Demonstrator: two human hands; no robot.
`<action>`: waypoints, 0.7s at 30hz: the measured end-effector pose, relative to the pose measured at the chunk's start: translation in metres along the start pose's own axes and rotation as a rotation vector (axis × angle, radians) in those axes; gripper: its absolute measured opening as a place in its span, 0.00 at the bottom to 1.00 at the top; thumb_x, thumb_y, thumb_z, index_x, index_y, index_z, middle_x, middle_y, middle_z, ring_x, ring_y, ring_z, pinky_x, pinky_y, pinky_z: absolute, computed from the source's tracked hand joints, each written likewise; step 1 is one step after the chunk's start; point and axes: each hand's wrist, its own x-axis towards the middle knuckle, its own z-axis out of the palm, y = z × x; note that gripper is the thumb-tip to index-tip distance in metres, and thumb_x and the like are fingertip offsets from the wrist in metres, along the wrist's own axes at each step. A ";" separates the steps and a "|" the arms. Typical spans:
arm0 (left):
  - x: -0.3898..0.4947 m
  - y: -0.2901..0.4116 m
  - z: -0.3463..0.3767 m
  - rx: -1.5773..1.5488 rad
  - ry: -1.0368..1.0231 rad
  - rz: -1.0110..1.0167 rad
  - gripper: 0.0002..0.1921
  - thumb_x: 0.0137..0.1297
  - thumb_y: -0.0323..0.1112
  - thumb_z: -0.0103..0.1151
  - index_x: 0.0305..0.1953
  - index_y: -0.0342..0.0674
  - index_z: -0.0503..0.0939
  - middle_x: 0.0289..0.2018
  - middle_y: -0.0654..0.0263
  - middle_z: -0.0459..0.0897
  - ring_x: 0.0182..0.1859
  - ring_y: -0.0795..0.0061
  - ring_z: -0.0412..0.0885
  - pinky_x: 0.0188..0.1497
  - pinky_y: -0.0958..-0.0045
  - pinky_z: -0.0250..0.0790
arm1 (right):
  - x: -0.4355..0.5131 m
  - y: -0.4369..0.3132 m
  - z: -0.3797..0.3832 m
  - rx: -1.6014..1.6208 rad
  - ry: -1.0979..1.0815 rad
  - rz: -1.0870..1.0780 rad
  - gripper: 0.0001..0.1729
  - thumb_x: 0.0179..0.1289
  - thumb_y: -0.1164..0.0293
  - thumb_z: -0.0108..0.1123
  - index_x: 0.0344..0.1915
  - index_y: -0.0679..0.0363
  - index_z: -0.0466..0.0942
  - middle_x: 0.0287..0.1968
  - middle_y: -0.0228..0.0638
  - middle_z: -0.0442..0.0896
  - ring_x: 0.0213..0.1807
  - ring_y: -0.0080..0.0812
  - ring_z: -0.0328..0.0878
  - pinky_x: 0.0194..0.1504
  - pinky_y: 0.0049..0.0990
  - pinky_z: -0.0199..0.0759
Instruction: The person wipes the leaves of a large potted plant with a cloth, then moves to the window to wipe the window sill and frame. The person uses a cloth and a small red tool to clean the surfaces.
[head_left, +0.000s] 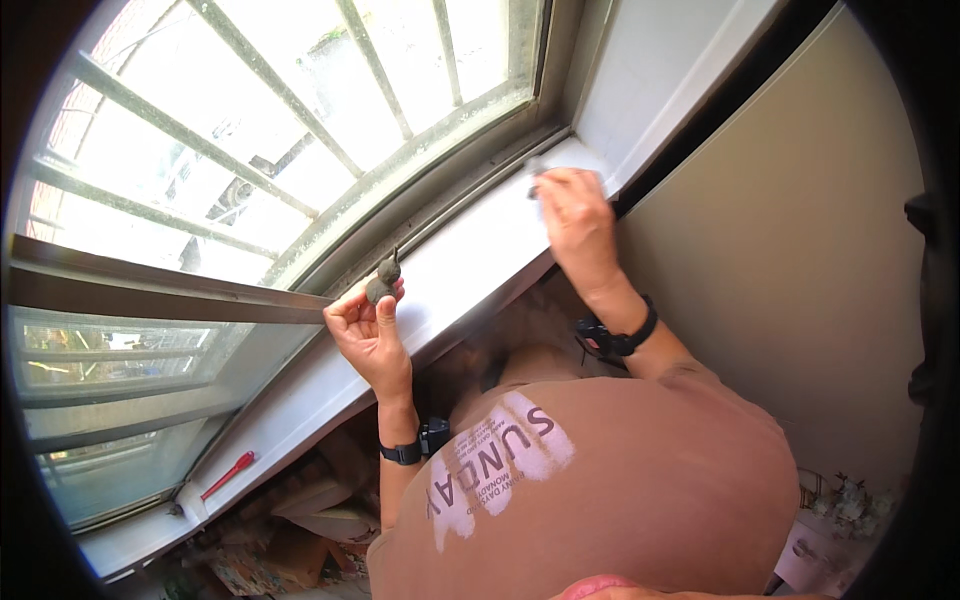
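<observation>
My left hand (375, 349) holds a small dark grey-brown calabash-shaped object (382, 286) between thumb and fingers. Its narrow stem points upward, and it is held just above the white windowsill (469, 262), near the window frame. My right hand (581, 217) is over the far right end of the sill, fingers pinched around a small dark grey piece (535, 171). Motion blur hides what that piece is. The two hands are well apart, each with a black strap and device on the wrist.
A barred window (285, 112) runs along the far side of the sill. Toward the lower left lies a slim red tool (229, 476) on the sill. A beige panel (772, 247) stands at right. Below the sill are a cardboard box (296, 551) and other clutter.
</observation>
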 end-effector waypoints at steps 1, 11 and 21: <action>-0.001 0.000 -0.001 0.001 -0.001 0.005 0.17 0.81 0.32 0.66 0.57 0.34 0.68 0.56 0.48 0.85 0.56 0.57 0.91 0.63 0.59 0.87 | 0.004 0.008 -0.010 -0.079 0.014 0.041 0.09 0.72 0.78 0.66 0.49 0.68 0.88 0.51 0.44 0.88 0.55 0.50 0.82 0.60 0.43 0.77; -0.001 0.002 0.002 0.017 -0.124 0.048 0.18 0.79 0.32 0.68 0.58 0.36 0.68 0.58 0.47 0.84 0.56 0.58 0.90 0.61 0.58 0.88 | 0.019 0.057 0.034 -0.295 0.077 0.021 0.17 0.70 0.83 0.56 0.55 0.74 0.85 0.59 0.51 0.87 0.61 0.53 0.81 0.65 0.41 0.78; 0.000 0.005 0.003 0.032 -0.151 0.035 0.20 0.77 0.30 0.70 0.56 0.39 0.67 0.60 0.45 0.83 0.54 0.63 0.90 0.60 0.63 0.86 | -0.012 0.054 -0.023 -0.217 -0.003 0.117 0.20 0.74 0.81 0.50 0.59 0.74 0.84 0.60 0.55 0.88 0.65 0.56 0.82 0.68 0.43 0.77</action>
